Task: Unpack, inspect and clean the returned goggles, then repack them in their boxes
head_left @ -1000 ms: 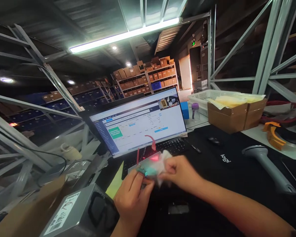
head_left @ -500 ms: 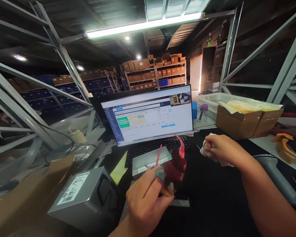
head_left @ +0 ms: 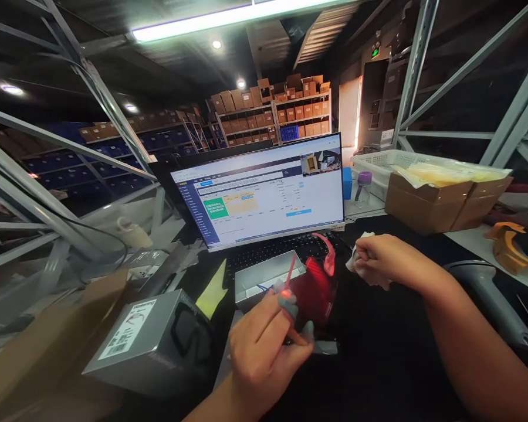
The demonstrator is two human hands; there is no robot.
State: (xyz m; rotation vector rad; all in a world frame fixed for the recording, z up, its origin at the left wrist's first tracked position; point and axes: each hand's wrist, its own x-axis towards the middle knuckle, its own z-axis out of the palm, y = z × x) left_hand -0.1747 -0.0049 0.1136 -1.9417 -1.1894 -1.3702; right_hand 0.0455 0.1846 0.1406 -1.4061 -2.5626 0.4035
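My left hand (head_left: 264,340) is closed on a pair of red glasses (head_left: 319,293), held above the dark desk with the temples pointing away from me. The glasses are partly blurred, and my fingers hide some of the frame. Grey covers sit on some fingertips of this hand. Right of the glasses and apart from them, my right hand (head_left: 381,258) is closed round a crumpled white tissue (head_left: 355,264). An open pale box (head_left: 250,275) with small blue items inside lies behind my left hand, in front of the keyboard (head_left: 264,249).
A monitor (head_left: 264,199) stands behind the keyboard. At left are a grey box (head_left: 158,346) with a white label and a yellow paper (head_left: 213,290). A barcode scanner (head_left: 488,299), a cardboard box (head_left: 426,205) and a tape dispenser (head_left: 510,246) are at right.
The view has tipped down slightly, so the background sits higher. The red glasses have turned a little in my left hand. My right hand with the tissue has shifted slightly left.
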